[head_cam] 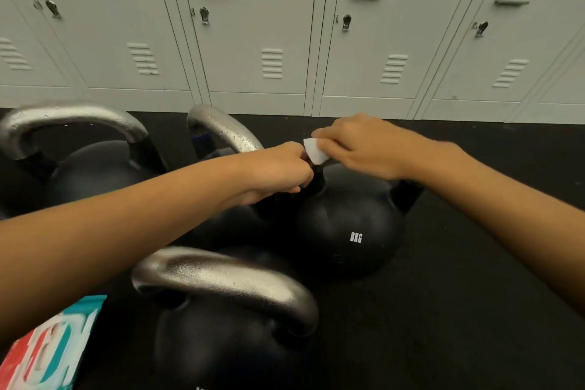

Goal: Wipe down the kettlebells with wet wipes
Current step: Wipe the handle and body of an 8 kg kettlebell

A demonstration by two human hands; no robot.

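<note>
You have four kettlebells on the black rubber floor. The black 8KG kettlebell sits at centre right, with your left hand and right hand meeting over its handle, a white wet wipe between them. The black chrome-handled kettlebell stands nearest you, another behind it, a third far left. The teal, red and white wipes packet lies at near left. Grey metal lockers stand behind everything.

Light is even and rather dim, falling from overhead, with a greenish cast on the lockers beyond the grip. Soft glare streaks the metal handle nearest the camera, below the grip. Shadows on the dark floor are faint. Wide-angle bending tilts the lockers outward at both edges. The wipes packet, low and left of the grip, is blurred.
</note>
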